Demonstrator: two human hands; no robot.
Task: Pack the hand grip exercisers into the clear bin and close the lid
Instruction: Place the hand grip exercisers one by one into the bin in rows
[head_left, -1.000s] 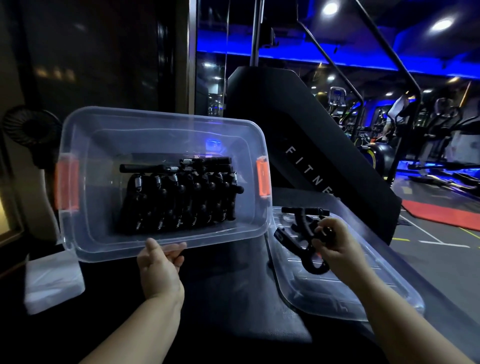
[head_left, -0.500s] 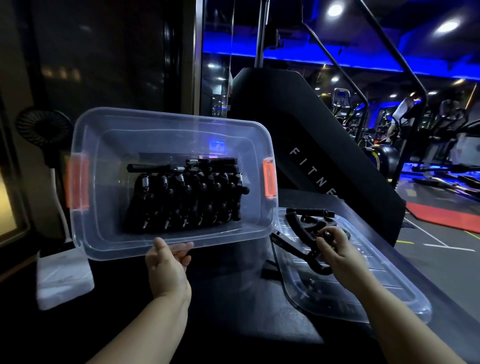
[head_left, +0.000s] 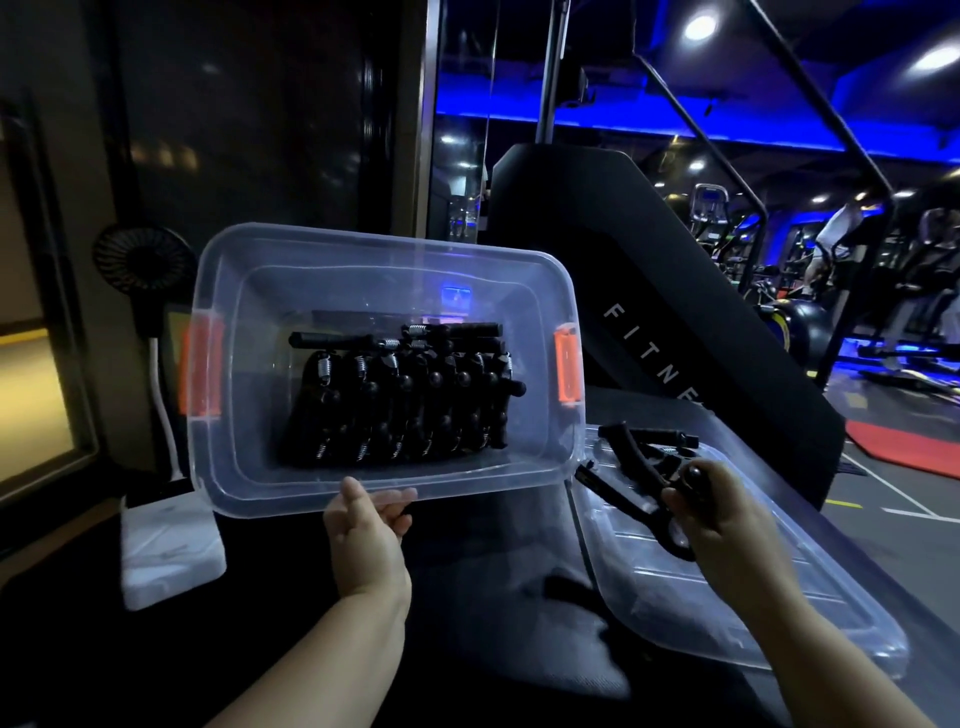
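Observation:
The clear bin (head_left: 249, 467) with orange latches is tipped up on its side, its opening toward me. Several black hand grip exercisers (head_left: 405, 400) with metal springs are packed in a row inside it. My left hand (head_left: 366, 535) grips the bin's near rim from below. My right hand (head_left: 722, 514) grips a black hand grip exerciser (head_left: 634, 493) over the clear lid (head_left: 727, 597), which lies flat to the right of the bin. Another exerciser (head_left: 649, 441) lies on the lid's far end.
A white box (head_left: 166, 556) sits on the dark surface at the left, with a small black fan (head_left: 140, 265) on a white stand behind it. A black fitness machine (head_left: 675, 291) rises behind the bin. The gym floor lies at the far right.
My right hand has shifted slightly with its exerciser over the lid. The bin stays tipped up in my left hand, and the view has moved a little to the left.

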